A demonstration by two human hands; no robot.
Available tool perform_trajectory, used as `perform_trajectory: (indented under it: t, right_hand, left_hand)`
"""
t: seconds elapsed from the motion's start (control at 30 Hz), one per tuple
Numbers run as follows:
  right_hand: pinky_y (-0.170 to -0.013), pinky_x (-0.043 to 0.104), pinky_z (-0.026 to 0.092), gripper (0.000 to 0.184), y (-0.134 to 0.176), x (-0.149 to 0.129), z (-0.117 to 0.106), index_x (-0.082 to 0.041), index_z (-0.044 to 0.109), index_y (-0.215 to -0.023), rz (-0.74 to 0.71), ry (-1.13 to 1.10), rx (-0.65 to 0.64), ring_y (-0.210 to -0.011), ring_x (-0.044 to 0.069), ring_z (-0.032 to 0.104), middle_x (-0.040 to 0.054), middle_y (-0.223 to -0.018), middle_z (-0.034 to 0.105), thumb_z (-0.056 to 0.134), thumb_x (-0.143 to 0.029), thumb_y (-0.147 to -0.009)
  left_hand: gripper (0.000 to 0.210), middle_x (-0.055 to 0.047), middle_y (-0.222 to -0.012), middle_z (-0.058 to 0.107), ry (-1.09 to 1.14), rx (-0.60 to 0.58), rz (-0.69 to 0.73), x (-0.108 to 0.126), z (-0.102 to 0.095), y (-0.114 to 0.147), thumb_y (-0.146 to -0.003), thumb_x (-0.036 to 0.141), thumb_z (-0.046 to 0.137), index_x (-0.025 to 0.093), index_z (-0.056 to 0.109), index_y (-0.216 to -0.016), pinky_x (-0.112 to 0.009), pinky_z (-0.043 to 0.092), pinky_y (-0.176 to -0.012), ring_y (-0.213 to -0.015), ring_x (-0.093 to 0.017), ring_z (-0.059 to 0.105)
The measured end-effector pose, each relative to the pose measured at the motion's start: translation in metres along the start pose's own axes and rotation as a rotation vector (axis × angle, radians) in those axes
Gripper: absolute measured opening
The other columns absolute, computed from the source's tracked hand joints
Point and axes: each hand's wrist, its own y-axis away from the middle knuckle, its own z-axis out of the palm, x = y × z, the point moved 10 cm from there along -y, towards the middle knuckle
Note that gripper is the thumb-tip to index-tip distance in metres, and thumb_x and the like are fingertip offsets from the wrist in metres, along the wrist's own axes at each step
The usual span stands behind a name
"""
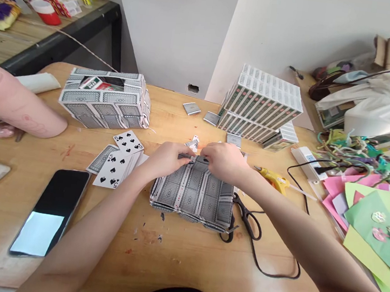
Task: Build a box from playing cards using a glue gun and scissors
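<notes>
Two hands work the far edge of the folded-card piece (194, 193) on the counter (97, 247): left hand (168, 160) fingers seem pinched on it, right hand (226, 161) can't tell. Probably light, slick, crushable; I'd grab the sides.

On my feed, I have my left hand (168, 159) and right hand (227, 162) near each other at the far edge of the card-covered box (192, 195), fingers bent, bare forearms (96, 224) slanting past either side.
</notes>
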Motion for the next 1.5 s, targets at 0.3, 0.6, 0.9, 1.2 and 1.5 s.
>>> perform_trajectory:
  t: [0.3, 0.6, 0.9, 1.2, 1.5]
  right_hand:
    - [-0.054, 0.028, 0.023, 0.021, -0.001, -0.008, 0.005, -0.015, 0.064, -0.072, 0.008, 0.025, -0.019, -0.065, 0.014, 0.052, 0.0058, -0.075, 0.063, 0.045, -0.008, -0.065]
    - [-0.051, 0.028, 0.019, 0.023, 0.006, -0.022, 0.005, -0.012, 0.063, -0.078, -0.014, 0.120, 0.009, -0.060, 0.014, 0.050, 0.0084, -0.075, 0.062, 0.043, -0.010, -0.065]
    - [-0.050, 0.029, 0.017, 0.020, 0.008, -0.025, 0.001, -0.013, 0.061, -0.073, -0.042, 0.153, 0.060, -0.060, 0.015, 0.052, 0.0082, -0.071, 0.062, 0.044, -0.010, -0.064]
    - [-0.050, 0.029, 0.017, 0.023, 0.005, -0.022, 0.005, -0.013, 0.062, -0.076, -0.027, 0.142, 0.017, -0.059, 0.016, 0.052, 0.0081, -0.072, 0.063, 0.043, -0.010, -0.064]
    - [-0.051, 0.029, 0.019, 0.022, 0.004, -0.022, 0.006, -0.012, 0.063, -0.078, -0.045, 0.112, 0.022, -0.059, 0.015, 0.051, 0.0082, -0.072, 0.062, 0.045, -0.011, -0.065]
  left_hand:
    - [0.022, 0.001, -0.097, 0.071, -0.024, -0.025, 0.032, 0.003, 0.004, -0.001, -0.079, 0.016, 0.054, 0.023, 0.068, -0.095, -0.029, 0.046, -0.080, -0.091, -0.016, 0.063]
    - [0.021, 0.003, -0.089, 0.071, -0.165, -0.060, 0.094, 0.018, 0.005, 0.002, -0.080, 0.018, 0.050, 0.025, 0.066, -0.092, -0.028, 0.041, -0.068, -0.083, -0.017, 0.063]
    - [0.017, 0.002, -0.089, 0.071, -0.218, -0.084, 0.113, 0.014, 0.009, 0.000, -0.082, 0.025, 0.051, 0.025, 0.067, -0.090, -0.028, 0.039, -0.064, -0.081, -0.018, 0.062]
    - [0.021, 0.000, -0.092, 0.071, -0.232, -0.100, 0.108, 0.014, 0.010, 0.000, -0.082, 0.026, 0.050, 0.026, 0.067, -0.093, -0.028, 0.039, -0.067, -0.084, -0.019, 0.063]
    - [0.021, 0.000, -0.093, 0.071, -0.223, -0.106, 0.107, 0.015, 0.011, -0.001, -0.081, 0.024, 0.050, 0.026, 0.068, -0.092, -0.029, 0.041, -0.069, -0.085, -0.019, 0.063]
